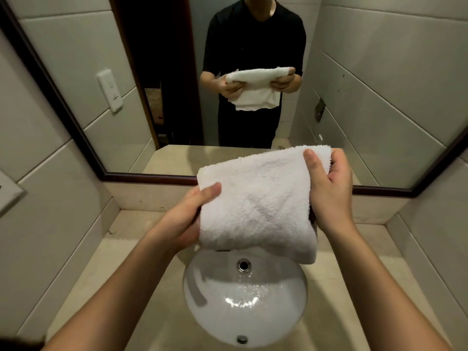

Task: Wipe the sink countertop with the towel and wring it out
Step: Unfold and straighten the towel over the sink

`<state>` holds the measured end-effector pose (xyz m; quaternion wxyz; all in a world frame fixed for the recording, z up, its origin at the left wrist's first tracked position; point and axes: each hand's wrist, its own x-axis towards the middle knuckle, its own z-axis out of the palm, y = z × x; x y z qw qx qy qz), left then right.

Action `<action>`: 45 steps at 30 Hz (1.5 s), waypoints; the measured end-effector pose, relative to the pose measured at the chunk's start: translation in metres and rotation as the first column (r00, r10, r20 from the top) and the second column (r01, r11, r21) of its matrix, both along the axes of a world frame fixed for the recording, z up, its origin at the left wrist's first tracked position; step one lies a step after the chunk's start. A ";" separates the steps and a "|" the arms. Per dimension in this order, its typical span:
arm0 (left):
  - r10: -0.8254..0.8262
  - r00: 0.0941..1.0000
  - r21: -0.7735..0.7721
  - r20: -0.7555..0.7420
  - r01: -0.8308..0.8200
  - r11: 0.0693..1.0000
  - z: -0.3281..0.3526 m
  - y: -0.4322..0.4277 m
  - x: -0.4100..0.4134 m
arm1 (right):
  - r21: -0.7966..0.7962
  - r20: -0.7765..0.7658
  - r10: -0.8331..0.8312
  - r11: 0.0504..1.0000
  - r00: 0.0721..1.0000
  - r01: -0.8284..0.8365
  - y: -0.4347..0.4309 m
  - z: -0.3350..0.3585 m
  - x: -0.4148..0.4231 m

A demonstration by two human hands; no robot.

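Towel (255, 206), white terry, folded into a thick pad, sits centre frame, held up in the air above the far edge of the sink (202, 295), not touching the countertop (101, 287). Its lower right corner droops over the basin.

Left hand (187, 219) grips the towel's left edge, thumb on top, fingers tucked under and hidden. Right hand (329, 193) grips the upper right edge, thumb laid on the top face, fingers curled behind the fold. Both forearms come in from the bottom corners.

Sink is a white oval bowl, lower centre, wet and glossy. One round metal fitting (244, 265) sits just below the towel, a second (241, 339) at the bowl's bottom edge. Countertop is beige stone around the bowl.

Mirror (63, 62) with dark frame fills the upper half. It reflects a person in a black shirt (255, 41) holding the same towel, upper centre. White wall plate (110, 91) in the reflection, upper left; its small marks are too tiny to read. Grey tiled walls (38, 224) on both sides.
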<state>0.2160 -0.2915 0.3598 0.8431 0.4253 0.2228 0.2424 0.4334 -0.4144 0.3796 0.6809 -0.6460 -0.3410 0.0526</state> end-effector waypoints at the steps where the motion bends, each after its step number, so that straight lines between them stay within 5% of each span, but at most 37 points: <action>1: -0.036 0.998 0.038 -0.053 0.038 0.999 -0.002 0.000 -0.001 | -0.018 -0.010 0.003 1.000 1.000 -0.003 0.000 -0.002 0.001; 9: 0.272 0.921 0.416 -0.279 -0.139 0.898 -0.009 0.001 0.007 | -0.131 -0.069 0.048 0.990 0.996 -0.057 -0.011 -0.029 0.016; 14: 0.362 0.894 0.387 -0.264 -0.246 0.889 -0.023 0.000 0.006 | -0.150 -0.119 0.217 0.961 0.969 -0.234 -0.006 -0.049 0.012; 17: 0.418 0.872 0.307 -0.255 -0.337 0.890 -0.033 0.008 -0.009 | -0.183 -0.247 0.462 0.841 0.852 -0.509 0.000 -0.069 0.001; 21: 0.509 0.817 0.261 -0.269 -0.447 0.856 -0.044 0.022 -0.047 | -0.236 -0.263 0.571 0.744 0.778 -0.625 0.023 -0.093 -0.030; 35: 0.566 0.660 0.250 -0.494 -0.516 0.819 -0.128 0.167 -0.193 | -0.274 -0.300 0.400 0.834 0.866 -0.480 0.179 -0.196 -0.196; 45: 0.445 0.623 0.283 -0.644 -0.346 0.895 -0.249 0.317 -0.221 | -0.418 -0.329 0.202 0.845 0.923 -0.334 0.301 -0.320 -0.253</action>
